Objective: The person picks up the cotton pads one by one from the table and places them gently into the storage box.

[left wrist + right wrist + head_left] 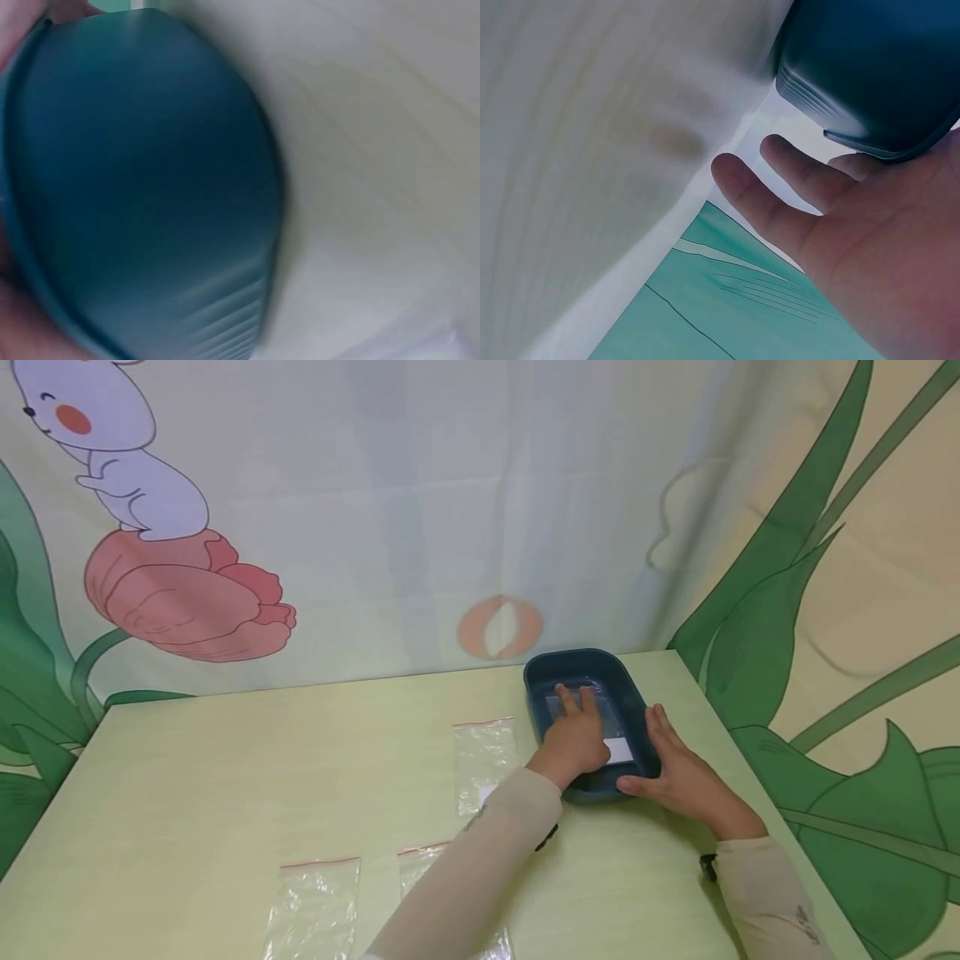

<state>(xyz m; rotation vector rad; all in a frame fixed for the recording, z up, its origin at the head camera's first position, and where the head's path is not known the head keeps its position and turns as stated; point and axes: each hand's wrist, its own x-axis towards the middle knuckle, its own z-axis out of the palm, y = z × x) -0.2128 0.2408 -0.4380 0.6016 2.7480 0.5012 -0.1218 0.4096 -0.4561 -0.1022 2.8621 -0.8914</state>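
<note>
Inside a dark blue rectangular plastic box (537, 693), my left hand (573, 735) reaches down with two fingers stretched forward onto a clear bag (611, 714) lying on the floor of the box. A white label (619, 750) shows on the bag beside that hand. My right hand (686, 781) rests against the box's right side, its thumb at the near corner and fingers along the wall. In the right wrist view, the right hand's fingers (761, 202) extend fairly straight beside the box (870, 75). The left wrist view is filled by the box's outer wall (142, 172).
Clear zip bags with red seal strips lie on the pale table (187, 793): one bag (483, 760) left of the box, another bag (315, 910) nearer the front, and a third bag (420, 860) partly under the left forearm. A printed curtain (420, 527) hangs behind the table.
</note>
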